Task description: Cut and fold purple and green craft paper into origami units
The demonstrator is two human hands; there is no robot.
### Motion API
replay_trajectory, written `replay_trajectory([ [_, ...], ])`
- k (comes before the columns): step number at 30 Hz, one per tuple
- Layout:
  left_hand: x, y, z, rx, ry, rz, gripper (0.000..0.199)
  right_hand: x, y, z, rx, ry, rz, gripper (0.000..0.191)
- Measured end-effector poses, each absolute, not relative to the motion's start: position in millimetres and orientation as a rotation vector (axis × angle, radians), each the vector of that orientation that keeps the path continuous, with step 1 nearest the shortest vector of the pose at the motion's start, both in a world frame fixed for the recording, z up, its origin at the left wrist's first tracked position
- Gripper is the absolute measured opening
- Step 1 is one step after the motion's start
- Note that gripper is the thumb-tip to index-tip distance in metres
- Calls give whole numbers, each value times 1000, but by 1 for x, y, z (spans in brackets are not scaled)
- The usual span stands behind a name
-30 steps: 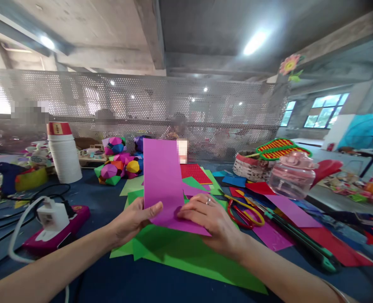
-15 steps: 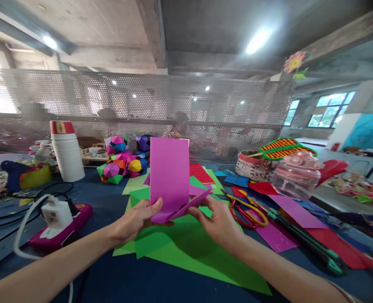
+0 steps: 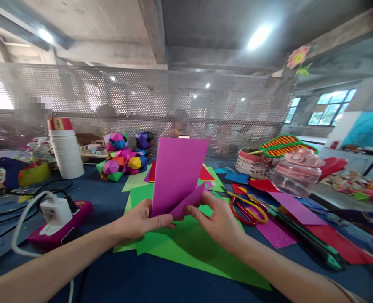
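A sheet of purple paper [image 3: 180, 172] stands upright between my hands, its lower right part folded up toward me. My left hand [image 3: 145, 219] grips the bottom left of it, thumb lying across the near side at the fold. At the right, my right hand [image 3: 216, 216] pinches the folded flap between thumb and fingers. The fingers behind the paper are partly hidden. Beneath both hands lie overlapping sheets of green paper [image 3: 180, 252] on the dark blue tabletop [image 3: 117, 277].
Scissors with red and yellow handles [image 3: 249, 212], a green-and-black cutter [image 3: 303, 235] and coloured paper lie at right, near a clear bottle [image 3: 297, 176]. Left are a power strip [image 3: 82, 212], stacked paper cups [image 3: 67, 153] and folded-paper balls [image 3: 112, 168]. A perforated screen [image 3: 224, 109] stands behind.
The purple sheet has tilted to the right and its flap has come up closer to the upright part. My left thumb has moved from the sheet's left edge across the fold.
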State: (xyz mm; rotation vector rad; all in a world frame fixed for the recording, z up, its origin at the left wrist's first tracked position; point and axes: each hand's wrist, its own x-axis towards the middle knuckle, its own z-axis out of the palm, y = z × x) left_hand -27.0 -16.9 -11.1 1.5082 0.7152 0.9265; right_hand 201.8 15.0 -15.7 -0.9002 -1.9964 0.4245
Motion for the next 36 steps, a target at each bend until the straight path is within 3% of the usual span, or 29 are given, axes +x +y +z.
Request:
replay_trajectory([
  [3,-26,-16,-17,1391,689,967,47,200,12,-13,-883,-1919,406,23],
  [6,-26,-18,-20,1293,728,971,50,198,12,-13,-857,-1848,511,36],
  [10,-26,-19,-17,1254,746,919,50,198,13,-16,-913,-1948,728,30],
  [20,-24,-16,-8,1243,904,807,56,197,20,-16,-868,-1811,822,28],
  [36,-26,-17,-9,1350,910,792,44,198,21,-18,-915,-1824,864,32],
])
